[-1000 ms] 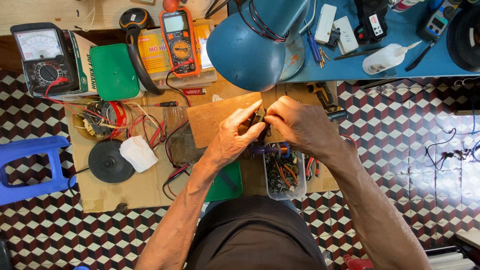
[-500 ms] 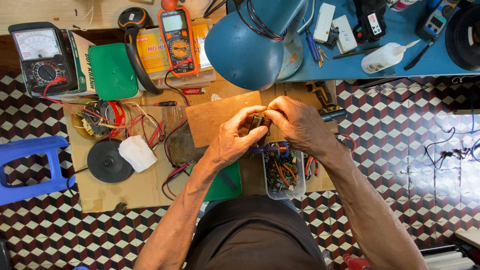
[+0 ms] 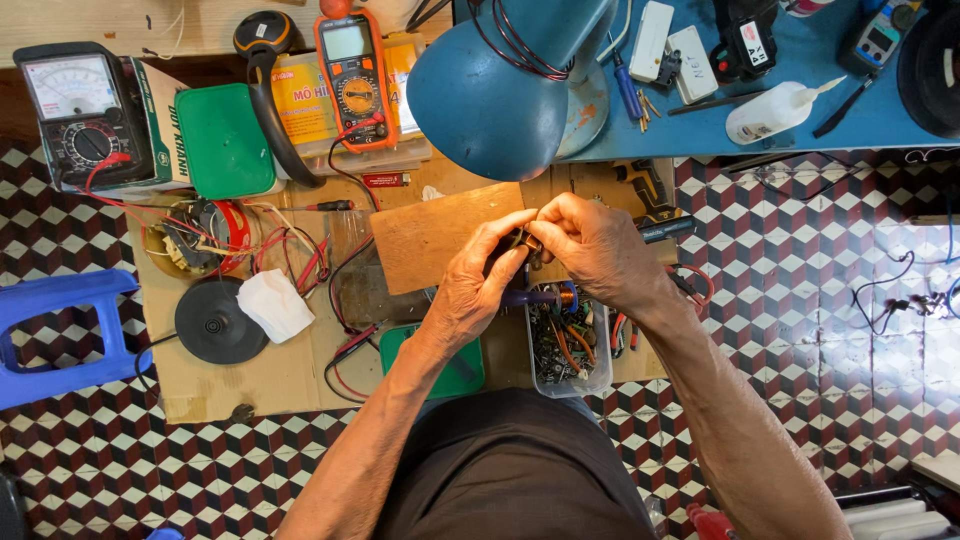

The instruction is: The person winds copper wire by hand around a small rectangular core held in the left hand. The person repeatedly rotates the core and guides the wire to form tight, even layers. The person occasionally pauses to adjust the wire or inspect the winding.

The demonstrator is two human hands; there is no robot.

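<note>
Clearly both hands meet over the middle of the work area, above a sheet of cardboard (image 3: 250,385) laid on the tiled floor. The left hand (image 3: 480,290) and the right hand (image 3: 600,250) pinch together one small dark-and-brassy component (image 3: 524,240) — it sits between the fingertips of both, just over the edge of a bare wooden board (image 3: 435,235). Each grip is closed on this piece: the left from below and left, the right from above and right.

As I judge it, the step in hand is fine manipulation of the small part, perhaps twisting or seating something on it; the piece is not on the board, it is lifted. What this work calls for is a steady pinch and small finger motions only, because the part is tiny and mostly covered.

Its direction is hard to read. The visible bit seems a little longer from upper left to lower right, but I cannot tell its true long axis or which end points forward — the fingers hide too much.

Just below the hands stands a clear plastic box (image 3: 565,350) full of small parts, and a green lid (image 3: 440,365) lies beside it. A blue lamp shade (image 3: 490,85) hangs above the board.
</note>
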